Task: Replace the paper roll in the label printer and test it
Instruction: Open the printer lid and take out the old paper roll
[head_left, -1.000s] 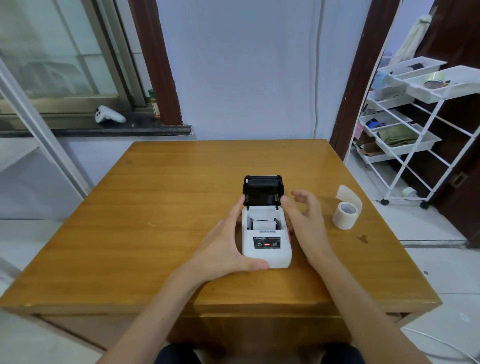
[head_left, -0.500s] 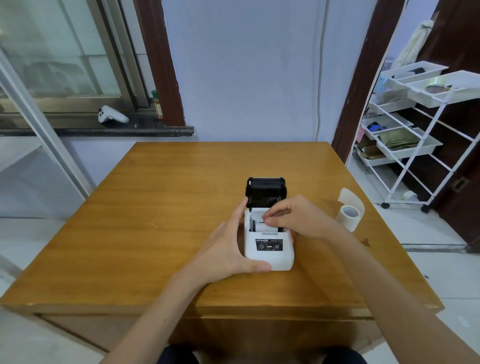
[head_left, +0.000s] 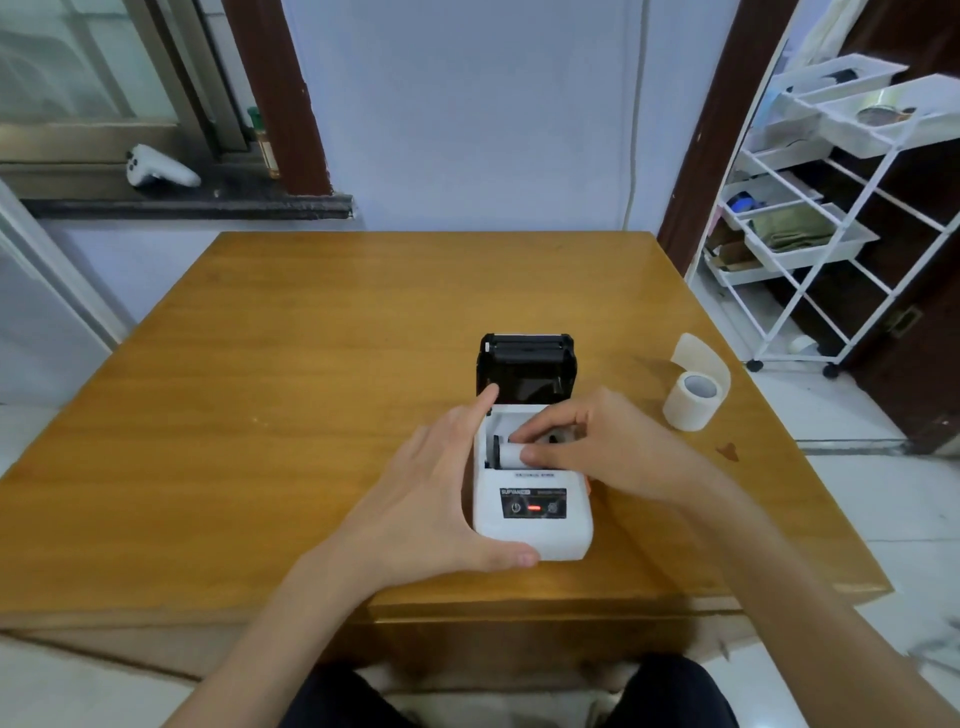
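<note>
While the left hand (head_left: 441, 493) clasps the label printer (head_left: 532, 514) on the bench (head_left: 260, 415), thumb hooked round its front corner, the right hand (head_left: 597, 447) pinches the paper roll (head_left: 511, 453) in the printer's open compartment. A spare roll (head_left: 693, 400) sits well right of the printer.

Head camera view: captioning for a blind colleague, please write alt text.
A person's right hand pinches a small white paper roll in the open label printer, which the left hand holds steady on a wooden table. A second roll sits apart to its right.
</note>
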